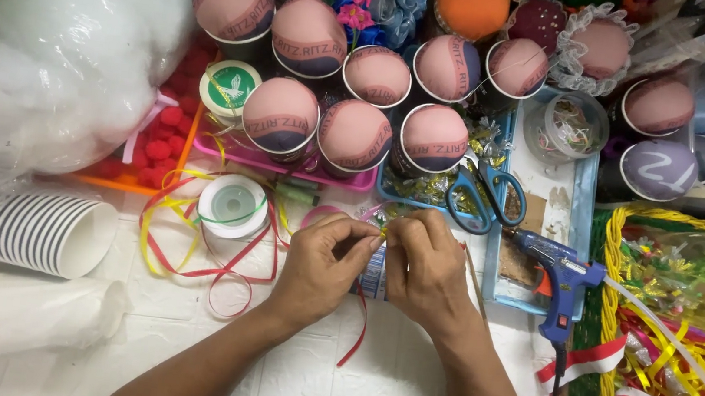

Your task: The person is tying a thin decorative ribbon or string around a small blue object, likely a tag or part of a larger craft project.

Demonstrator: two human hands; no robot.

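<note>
A small cup sits between both hands, just below the scissors. The left hand and right hand pinch red ribbon at its rim, fingers closed. The cup looks light and crushable, the ribbon limp and slippery; best held near the rim. A glue gun lies right of the scissors.

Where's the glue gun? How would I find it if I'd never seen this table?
Start at the blue tray right of the person's hands. The glue gun lies across the tray's lower right corner, nozzle pointing left towards the right hand. It is blue with an orange trigger and a dark cord, unlike the blue-handled scissors above it.
</note>
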